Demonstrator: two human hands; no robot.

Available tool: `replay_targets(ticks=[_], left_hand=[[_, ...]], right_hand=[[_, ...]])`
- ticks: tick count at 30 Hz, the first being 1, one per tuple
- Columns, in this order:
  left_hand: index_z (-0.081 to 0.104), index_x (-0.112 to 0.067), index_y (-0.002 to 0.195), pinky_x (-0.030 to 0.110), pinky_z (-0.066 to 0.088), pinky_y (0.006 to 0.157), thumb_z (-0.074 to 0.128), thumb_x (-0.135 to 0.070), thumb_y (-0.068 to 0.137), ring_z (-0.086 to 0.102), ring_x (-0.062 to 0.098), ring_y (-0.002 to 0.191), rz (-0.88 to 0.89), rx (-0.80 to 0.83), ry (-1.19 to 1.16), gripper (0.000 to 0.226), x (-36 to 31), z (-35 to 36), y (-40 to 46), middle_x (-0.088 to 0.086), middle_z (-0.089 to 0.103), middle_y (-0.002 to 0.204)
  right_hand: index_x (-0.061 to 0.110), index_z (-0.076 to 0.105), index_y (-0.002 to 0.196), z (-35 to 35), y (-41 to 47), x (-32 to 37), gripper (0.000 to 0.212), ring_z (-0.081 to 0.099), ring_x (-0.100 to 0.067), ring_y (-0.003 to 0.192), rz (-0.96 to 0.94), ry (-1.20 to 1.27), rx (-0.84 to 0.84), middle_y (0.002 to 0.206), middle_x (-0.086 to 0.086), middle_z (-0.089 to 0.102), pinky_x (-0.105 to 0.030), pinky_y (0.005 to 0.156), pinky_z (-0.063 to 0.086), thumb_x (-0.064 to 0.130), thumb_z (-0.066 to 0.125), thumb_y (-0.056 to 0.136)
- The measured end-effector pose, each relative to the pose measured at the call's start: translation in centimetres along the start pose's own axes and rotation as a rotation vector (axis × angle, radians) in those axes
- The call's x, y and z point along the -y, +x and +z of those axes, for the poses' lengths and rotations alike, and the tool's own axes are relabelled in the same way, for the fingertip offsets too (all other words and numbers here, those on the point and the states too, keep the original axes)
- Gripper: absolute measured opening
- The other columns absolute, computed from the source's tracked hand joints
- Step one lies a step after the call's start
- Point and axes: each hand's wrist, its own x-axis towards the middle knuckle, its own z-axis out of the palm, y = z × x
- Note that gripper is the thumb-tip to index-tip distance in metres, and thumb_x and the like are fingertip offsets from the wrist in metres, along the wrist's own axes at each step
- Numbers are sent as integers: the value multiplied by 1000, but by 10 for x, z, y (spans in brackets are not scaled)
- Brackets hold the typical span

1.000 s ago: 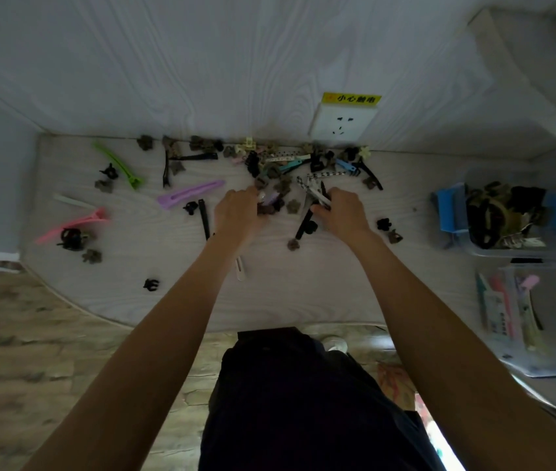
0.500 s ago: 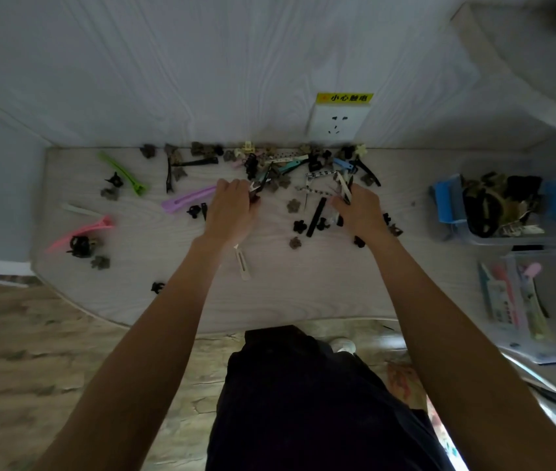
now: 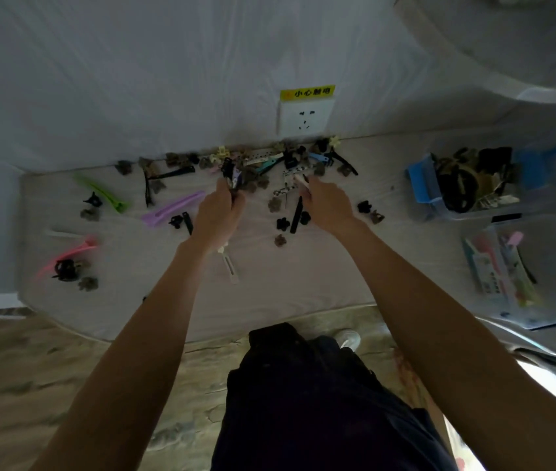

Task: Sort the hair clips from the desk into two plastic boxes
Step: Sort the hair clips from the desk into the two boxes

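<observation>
Several hair clips lie scattered on the pale desk, thickest in a pile along the back wall. My left hand grips a small bunch of dark clips at the pile's left side. My right hand pinches a long pale clip at the pile's right side. A box with blue latches, filled with dark claw clips, stands at the right. In front of it a clear box holds long coloured clips.
A purple long clip, a green one and a pink one lie to the left. A white clip lies under my left wrist. A wall socket with a yellow label sits behind the pile. The desk's front edge curves.
Both hands moved farther back toward the pile at the wall. The left hand now holds clips raised off the desk; the right hand has closed on a pale clip.
</observation>
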Motion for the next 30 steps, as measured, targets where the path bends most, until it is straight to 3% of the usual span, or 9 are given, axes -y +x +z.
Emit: replay_targets(ticks=[2, 4, 6, 8, 13, 18, 21, 27, 30], left_hand=[[39, -5, 116, 25, 46, 47, 37, -19, 99, 57, 18, 60, -35, 38, -84, 22, -1, 2, 3, 3, 61, 83], [37, -5, 123, 25, 48, 49, 37, -18, 99, 57, 15, 63, -39, 50, -80, 28, -1, 5, 4, 6, 63, 93], [40, -4, 119, 29, 42, 49, 37, -20, 99, 54, 20, 60, -6, 14, -11, 27, -5, 8, 6, 7, 60, 81], [44, -4, 110, 20, 31, 40, 37, -25, 98, 44, 18, 51, 17, -30, -5, 24, -11, 13, 13, 1, 48, 65], [49, -11, 93, 27, 33, 51, 55, -47, 86, 49, 17, 64, 60, -2, 165, 37, -35, 27, 41, -3, 49, 70], [54, -7, 103, 33, 42, 71, 56, -54, 84, 59, 28, 93, 110, 90, 367, 50, -54, 37, 61, 10, 61, 100], [54, -7, 106, 34, 42, 71, 50, -56, 87, 60, 30, 95, 80, 61, 408, 53, -53, 43, 64, 12, 64, 103], [51, -7, 117, 37, 45, 72, 59, -43, 86, 59, 31, 99, 23, 49, 605, 49, -62, 48, 54, 13, 61, 108], [58, -7, 104, 35, 45, 67, 56, -38, 87, 61, 30, 92, 27, 47, 613, 35, -58, 47, 52, 12, 64, 100]], right_hand=[[8, 44, 128, 0, 4, -3, 34, 59, -36, 93, -76, -110, -10, 108, -22, 62, -36, 67, 42, 20, 42, 96], [14, 43, 132, -2, 8, -7, 39, 59, -35, 94, -116, -163, -15, 110, -21, 62, -36, 70, 44, 20, 46, 94], [18, 40, 136, -5, 11, -9, 45, 59, -35, 92, -146, -171, -3, 109, -21, 62, -33, 66, 40, 22, 50, 93], [20, 37, 138, -8, 12, -10, 51, 60, -34, 93, -171, -152, 32, 109, -19, 63, -31, 67, 39, 26, 55, 91], [16, 46, 128, -4, 10, -18, 44, 60, -31, 88, -242, -169, 62, 103, -17, 64, -31, 65, 41, 31, 58, 89], [7, 53, 116, -7, 7, -30, 41, 61, -34, 89, -142, -154, 39, 102, -19, 64, -34, 67, 43, 34, 60, 86], [6, 55, 102, -9, 5, -43, 35, 61, -34, 83, -52, -161, 9, 94, -19, 65, -31, 60, 37, 37, 57, 88], [5, 55, 102, -8, -7, -53, 39, 61, -31, 86, 49, -67, -37, 97, -16, 65, -29, 62, 35, 42, 57, 87], [8, 54, 107, -6, -6, -49, 45, 58, -29, 95, 49, -39, -21, 106, -14, 61, -33, 72, 40, 45, 62, 83]])
